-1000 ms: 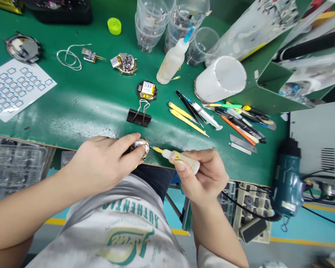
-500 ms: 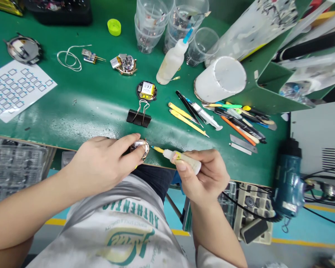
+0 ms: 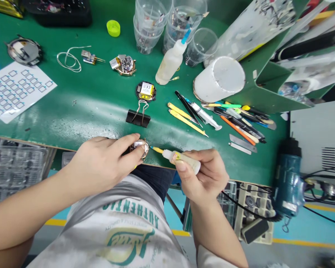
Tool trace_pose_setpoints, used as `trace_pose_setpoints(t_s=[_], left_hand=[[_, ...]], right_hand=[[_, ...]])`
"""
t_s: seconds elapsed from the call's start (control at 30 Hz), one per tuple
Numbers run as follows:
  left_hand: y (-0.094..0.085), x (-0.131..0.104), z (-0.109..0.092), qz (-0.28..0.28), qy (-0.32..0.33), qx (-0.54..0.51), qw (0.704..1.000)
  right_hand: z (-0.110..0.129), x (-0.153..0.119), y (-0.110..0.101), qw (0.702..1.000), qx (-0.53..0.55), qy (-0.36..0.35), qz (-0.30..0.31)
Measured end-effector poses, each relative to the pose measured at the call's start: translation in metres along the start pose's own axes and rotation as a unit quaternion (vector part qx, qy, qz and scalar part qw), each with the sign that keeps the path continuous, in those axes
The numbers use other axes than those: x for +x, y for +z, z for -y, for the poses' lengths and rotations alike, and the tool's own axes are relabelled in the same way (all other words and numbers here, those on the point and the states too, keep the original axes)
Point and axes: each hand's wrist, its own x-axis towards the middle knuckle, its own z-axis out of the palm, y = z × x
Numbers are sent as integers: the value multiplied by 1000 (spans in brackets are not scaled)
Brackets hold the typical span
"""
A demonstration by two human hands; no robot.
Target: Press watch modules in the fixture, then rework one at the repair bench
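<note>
Close to the table's front edge, my left hand grips a round watch body with a gold-coloured rim; its fingers cover much of it. My right hand is wrapped round a small glue bottle with a yellow nozzle and a thin tip. That tip points left, right beside the watch body's rim; I cannot tell whether they touch. Just behind my left hand lies a black binder clip. Farther back is a round black watch part with a battery on it.
Tweezers, a syringe and several pens and blades lie to the right. A larger bottle and plastic cups stand at the back. An electric screwdriver hangs at the far right. A sticker sheet lies left.
Hardly anything differs. Both hands keep their place and hold, and the bottle's tip stays beside the watch body; the whole view shifts very slightly.
</note>
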Motion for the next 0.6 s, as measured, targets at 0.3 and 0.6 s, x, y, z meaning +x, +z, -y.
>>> trace_pose_setpoints(t_s=[0.3, 0.6], left_hand=[[1, 3, 0, -20, -5, -25, 999], [-2, 1, 2, -22, 28, 14, 999]], right_hand=[[-3, -1, 7, 993, 87, 49, -65], [-22, 32, -47, 982, 67, 68, -164]])
